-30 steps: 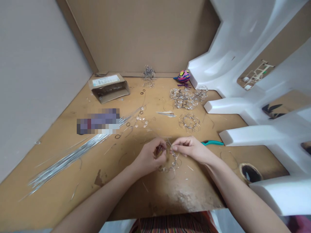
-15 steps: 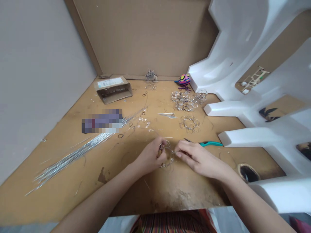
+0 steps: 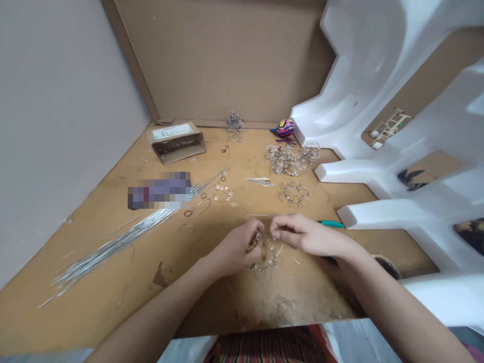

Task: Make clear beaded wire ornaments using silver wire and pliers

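Note:
A small wire-and-bead ring piece [image 3: 267,256] hangs between my two hands just above the brown cardboard work surface [image 3: 212,292]. My left hand [image 3: 237,246] is closed, pinching the left side of the piece along with a small dark object. My right hand [image 3: 298,234] is closed too, its fingertips pinched on a wire end at the piece's upper right. The two hands are a few centimetres apart. Green-handled pliers [image 3: 331,224] lie just behind my right hand.
A bundle of long straight wires [image 3: 124,237] lies at the left. Finished wire-bead pieces [image 3: 289,157] and another one [image 3: 294,193] sit further back, with a cardboard box [image 3: 177,142], a colourful toy [image 3: 285,127] and small loose rings [image 3: 194,201]. White foam packing [image 3: 378,126] fills the right.
My right hand drew away toward the pliers, then came back up to the piece. The wire piece is lifted and spread wider again. The view shifted slightly.

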{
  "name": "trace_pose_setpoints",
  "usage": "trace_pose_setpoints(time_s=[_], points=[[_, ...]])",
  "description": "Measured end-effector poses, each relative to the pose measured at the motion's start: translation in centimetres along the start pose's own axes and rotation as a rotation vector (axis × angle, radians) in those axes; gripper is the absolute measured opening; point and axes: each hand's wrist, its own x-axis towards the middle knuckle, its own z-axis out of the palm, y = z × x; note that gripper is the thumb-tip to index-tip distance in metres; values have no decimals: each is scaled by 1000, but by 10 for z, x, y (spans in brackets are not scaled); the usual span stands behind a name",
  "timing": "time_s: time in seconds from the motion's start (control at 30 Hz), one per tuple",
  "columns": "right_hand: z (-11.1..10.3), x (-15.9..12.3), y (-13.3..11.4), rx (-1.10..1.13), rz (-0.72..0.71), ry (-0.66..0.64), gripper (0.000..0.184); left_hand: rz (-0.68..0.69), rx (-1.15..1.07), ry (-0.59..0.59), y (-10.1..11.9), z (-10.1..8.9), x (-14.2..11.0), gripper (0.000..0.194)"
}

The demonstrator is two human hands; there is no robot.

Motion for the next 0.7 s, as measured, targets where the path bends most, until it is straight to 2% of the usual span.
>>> trace_pose_setpoints(time_s=[0.1,0.23,0.3,0.47,0.57,0.7], points=[[-5,4,7,226,63,5,16,103,27,26,3,-7,-1,27],[-4,11,8,337,44,12,20,173,57,254,8,-18,-1,26],[-3,16,6,336,31,9,22,158,70,309,9,-20,-1,19],[5,29,4,307,-23,89,23,-22,82,293,1,-15,0,6],[9,32,9,336,-18,217,22,-99,1,287,-6,-11,1,11],[16,23,26,260,108,503,28,-156,-115,298,-11,-9,2,12]])
